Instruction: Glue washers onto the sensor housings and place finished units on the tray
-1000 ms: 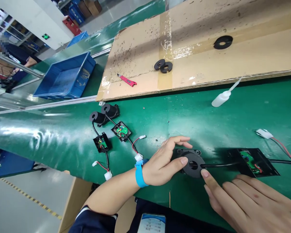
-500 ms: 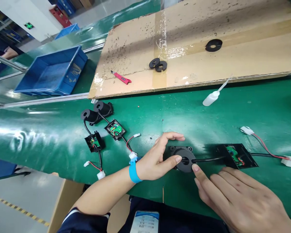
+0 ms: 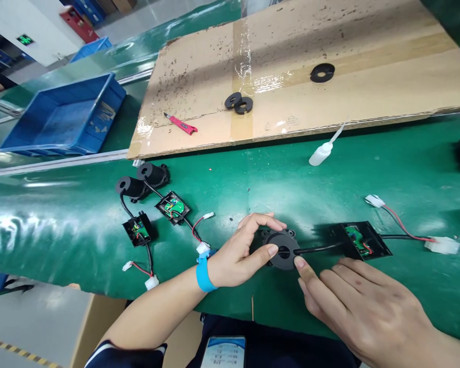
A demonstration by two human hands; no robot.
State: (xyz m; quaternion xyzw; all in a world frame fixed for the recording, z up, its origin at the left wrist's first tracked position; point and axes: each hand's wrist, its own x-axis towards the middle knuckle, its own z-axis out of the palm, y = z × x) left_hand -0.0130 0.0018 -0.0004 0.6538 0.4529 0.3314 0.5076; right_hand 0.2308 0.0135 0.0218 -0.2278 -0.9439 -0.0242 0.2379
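The left hand (image 3: 232, 263), half open and gripping nothing, rests its thumb on a flat black ring (image 3: 286, 241) over a black flanged housing (image 3: 290, 233). The right hand (image 3: 362, 306) touches the ring's near edge with 1 extended index finger; its palm is hidden, so I cannot tell what it encloses. This looks like pressing or aligning, which calls for even pressure. A black cable (image 3: 318, 249) beside that fingertip could hinder it, leading to an open black box (image 3: 381, 245). Beyond lies a white plastic bottle (image 3: 320, 154).
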